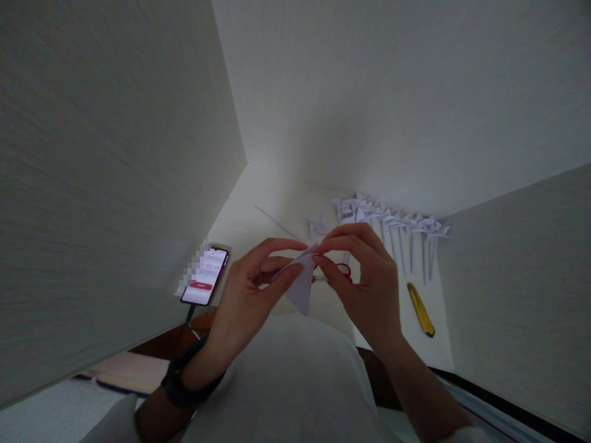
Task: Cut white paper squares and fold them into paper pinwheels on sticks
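Note:
Both hands hold a small piece of white folded paper (302, 286) in front of me, above a white desk (258, 215). My left hand (249, 295) pinches its left side between thumb and fingers. My right hand (364, 277) pinches its top corner with thumb and forefinger. The paper hangs down in a point between the hands. A dark band sits on my left wrist (184, 378). Red-handled scissors (344, 269) lie on the desk just behind my right hand, mostly hidden.
A row of several white paper pinwheels on sticks (392, 224) lies at the back right. A yellow utility knife (421, 309) lies at the right. A lit phone (205, 277) with a cable lies at the left. A thin white stick (277, 224) lies behind. White walls enclose the desk.

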`<state>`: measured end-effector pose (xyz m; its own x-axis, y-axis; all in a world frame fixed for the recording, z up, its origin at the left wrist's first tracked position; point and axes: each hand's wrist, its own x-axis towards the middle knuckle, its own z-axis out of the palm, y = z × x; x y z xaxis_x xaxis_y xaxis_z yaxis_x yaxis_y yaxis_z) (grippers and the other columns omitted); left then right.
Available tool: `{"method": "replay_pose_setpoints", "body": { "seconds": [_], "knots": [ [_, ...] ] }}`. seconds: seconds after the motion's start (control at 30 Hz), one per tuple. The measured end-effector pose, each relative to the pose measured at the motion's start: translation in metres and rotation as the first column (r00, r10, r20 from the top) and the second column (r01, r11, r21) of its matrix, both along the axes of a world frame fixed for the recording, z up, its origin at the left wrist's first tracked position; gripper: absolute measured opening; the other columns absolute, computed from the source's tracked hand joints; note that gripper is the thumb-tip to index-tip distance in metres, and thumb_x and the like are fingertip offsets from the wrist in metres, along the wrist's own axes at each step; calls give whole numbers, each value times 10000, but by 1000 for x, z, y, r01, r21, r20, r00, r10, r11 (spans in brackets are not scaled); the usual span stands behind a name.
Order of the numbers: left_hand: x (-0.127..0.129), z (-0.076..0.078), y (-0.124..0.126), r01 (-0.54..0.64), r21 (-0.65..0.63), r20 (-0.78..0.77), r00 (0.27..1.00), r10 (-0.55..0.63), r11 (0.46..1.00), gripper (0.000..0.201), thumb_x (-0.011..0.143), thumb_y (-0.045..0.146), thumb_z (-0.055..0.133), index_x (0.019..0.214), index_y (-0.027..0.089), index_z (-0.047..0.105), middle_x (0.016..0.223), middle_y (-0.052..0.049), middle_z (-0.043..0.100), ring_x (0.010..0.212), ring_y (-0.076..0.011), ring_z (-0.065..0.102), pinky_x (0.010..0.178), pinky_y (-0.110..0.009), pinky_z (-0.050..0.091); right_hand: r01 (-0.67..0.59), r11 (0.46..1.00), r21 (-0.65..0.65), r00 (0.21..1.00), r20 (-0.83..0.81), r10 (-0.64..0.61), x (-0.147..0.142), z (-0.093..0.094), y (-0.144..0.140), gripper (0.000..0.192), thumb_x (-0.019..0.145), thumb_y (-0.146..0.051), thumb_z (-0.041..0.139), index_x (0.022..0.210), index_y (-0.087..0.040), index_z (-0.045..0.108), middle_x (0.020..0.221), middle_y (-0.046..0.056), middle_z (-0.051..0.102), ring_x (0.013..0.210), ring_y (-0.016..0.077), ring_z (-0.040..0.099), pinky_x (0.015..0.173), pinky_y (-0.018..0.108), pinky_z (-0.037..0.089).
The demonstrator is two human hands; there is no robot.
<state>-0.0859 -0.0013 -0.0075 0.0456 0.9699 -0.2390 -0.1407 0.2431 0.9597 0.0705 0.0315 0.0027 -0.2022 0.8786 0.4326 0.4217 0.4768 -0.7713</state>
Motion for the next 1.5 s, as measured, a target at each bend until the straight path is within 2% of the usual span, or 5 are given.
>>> {"method": "replay_pose_setpoints", "body": {
  "seconds": [0.47,0.8,0.97,1.2,1.5],
  "knots": [
    [-19,-6,3,324,-99,240,925,-294,941,629,592,51,784,1149,289,613,1196,-35,653,993,-202,643,768,-265,516,-64,966,-249,994,-104,39,9,-11,8,93,806,-133,604,763,-215,593,971,31,550,967,186,549,856,365,441],
    [-22,-10,1,321,-214,418,884,-211,923,309,687,104,733,956,255,714,959,9,714,803,-128,658,718,-212,487,-387,870,-304,918,-217,332,16,-1,8,27,887,-213,580,906,-229,571,933,11,593,881,157,568,790,304,463],
    [-32,-26,-14,201,-303,409,910,-64,931,320,744,200,724,1060,230,677,1006,-31,728,841,-169,677,757,-257,504,-514,829,-221,851,-8,525,23,4,13,426,831,-236,695,1226,-250,537,1093,39,576,1030,169,549,868,285,467],
    [-27,-24,-13,261,-107,414,889,-196,959,324,857,380,618,1119,192,630,816,-48,729,739,-182,677,726,-305,512,-448,892,56,859,304,412,15,15,17,113,882,-141,606,855,-195,701,1153,73,565,1083,195,503,914,344,406],
    [-30,-7,-11,354,-41,447,843,-299,934,357,932,358,485,1284,336,547,1333,-38,587,1147,-231,604,975,-382,458,-422,906,-15,805,453,383,13,16,19,237,933,-121,486,858,-133,710,819,65,643,684,142,583,610,253,437]
  ]
}}
